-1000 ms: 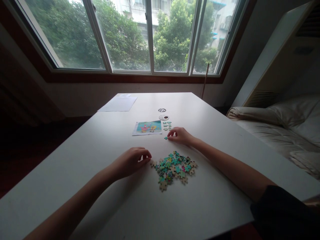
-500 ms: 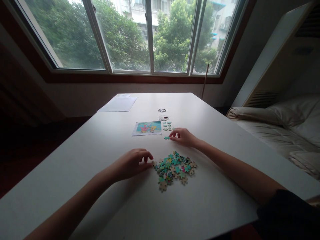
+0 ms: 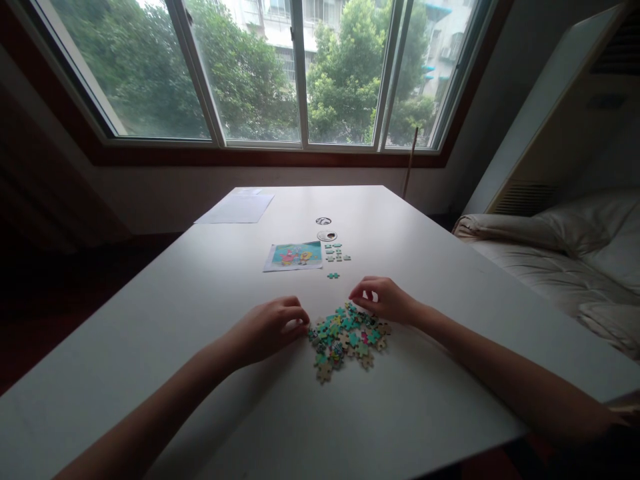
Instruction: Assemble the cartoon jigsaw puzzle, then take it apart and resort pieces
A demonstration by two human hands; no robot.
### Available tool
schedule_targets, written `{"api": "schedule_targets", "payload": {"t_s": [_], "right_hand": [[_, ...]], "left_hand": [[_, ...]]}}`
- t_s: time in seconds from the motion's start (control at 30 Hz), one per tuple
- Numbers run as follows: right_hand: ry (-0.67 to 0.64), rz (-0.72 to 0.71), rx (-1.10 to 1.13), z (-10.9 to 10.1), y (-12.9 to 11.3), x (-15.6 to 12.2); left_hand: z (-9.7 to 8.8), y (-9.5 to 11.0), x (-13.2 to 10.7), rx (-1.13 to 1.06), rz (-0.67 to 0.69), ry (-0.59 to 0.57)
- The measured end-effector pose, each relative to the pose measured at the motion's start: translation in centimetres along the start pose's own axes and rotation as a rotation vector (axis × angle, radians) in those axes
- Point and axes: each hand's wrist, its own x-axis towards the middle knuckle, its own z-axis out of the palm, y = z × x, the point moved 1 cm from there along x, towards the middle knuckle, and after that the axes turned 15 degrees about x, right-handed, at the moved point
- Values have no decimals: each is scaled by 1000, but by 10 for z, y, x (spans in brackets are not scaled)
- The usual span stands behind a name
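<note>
A loose heap of jigsaw puzzle pieces [image 3: 353,337] lies near the middle of the white table, some with teal picture sides up and others showing beige backs. My left hand [image 3: 275,327] rests at the heap's left edge, thumb and index finger closed on a puzzle piece mostly hidden by the fingertips. Over the heap's far edge is my right hand [image 3: 385,299], its thumb and forefinger brought together; whatever lies between them is too small to make out. Beyond it, a teal piece group [image 3: 333,275] lies apart, below several sorted teal pieces [image 3: 339,252].
Left of the sorted pieces lies a cartoon picture sheet [image 3: 294,257]. Two round items [image 3: 327,236] sit farther back. White papers [image 3: 235,208] lie at the table's far left. A padded cream sofa [image 3: 530,247] stands to the right, beneath a slanted panel.
My right hand has moved back from the sorted teal pieces to the far edge of the heap, leaving the teal group on the table. My left fingers have closed slightly.
</note>
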Motion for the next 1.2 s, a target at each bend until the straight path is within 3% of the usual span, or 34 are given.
{"api": "schedule_targets", "payload": {"t_s": [0.17, 0.3, 0.4, 0.53, 0.8, 1.03, 1.2], "right_hand": [[-15, -48, -24, 15, -17, -3], [9, -144, -73, 29, -28, -8], [75, -212, -144, 36, -33, -10], [132, -239, -170, 38, -35, -11], [158, -243, -177, 40, -36, -12], [22, -265, -233, 39, -38, -11], [40, -265, -225, 37, -40, -11]], "left_hand": [[0, -1, 2, -9, -74, 177], [3, 4, 7, -302, -252, 279], [10, 12, 12, -597, -320, 253], [14, 23, 17, -737, -296, 230], [19, 28, 16, -779, -271, 189], [16, 33, 15, -802, -249, 123], [17, 32, 14, -850, -251, 104]]}}
